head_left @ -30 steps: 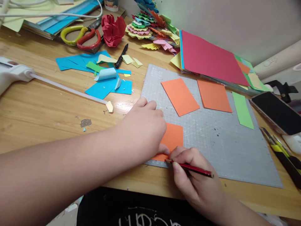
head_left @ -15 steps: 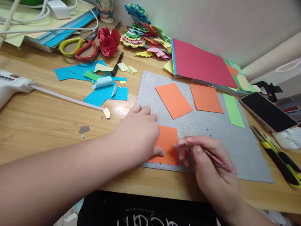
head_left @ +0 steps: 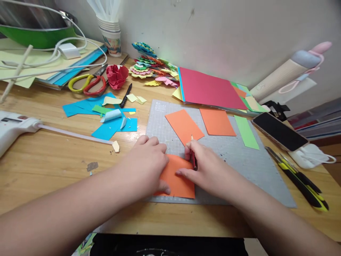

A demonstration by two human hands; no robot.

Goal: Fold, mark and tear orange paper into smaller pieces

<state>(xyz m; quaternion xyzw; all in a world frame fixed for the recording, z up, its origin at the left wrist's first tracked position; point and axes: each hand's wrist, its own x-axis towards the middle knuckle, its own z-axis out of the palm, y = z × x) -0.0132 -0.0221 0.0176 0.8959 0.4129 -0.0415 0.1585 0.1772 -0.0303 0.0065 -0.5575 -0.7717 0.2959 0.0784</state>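
An orange paper piece (head_left: 178, 179) lies near the front edge of the grey cutting mat (head_left: 221, 170). Over its left part is my left hand (head_left: 149, 167), fingers curled around that side and thumb on the paper; most of the fingertips are hidden. My right hand (head_left: 204, 161) is closed around a dark red pencil (head_left: 194, 161), whose tip points away from me. The right thumb touches the same paper, and its far right edge looks slightly bent up beside those fingers. Farther back lie a tilted orange piece (head_left: 183, 124), a second orange piece (head_left: 217, 122) and a green strip (head_left: 246, 132).
Left of the mat are blue scraps (head_left: 106, 128), a black pen (head_left: 126, 96), scissors (head_left: 90, 83) and a glue gun (head_left: 16, 128). Rightward lie a phone (head_left: 279, 131) and a yellow-black cutter (head_left: 298, 181). A red sheet (head_left: 210, 87) leans at the back.
My right hand has moved up and left onto the orange paper, and the pencil tip now points away. The view has tilted up, showing more of the wall and cups.
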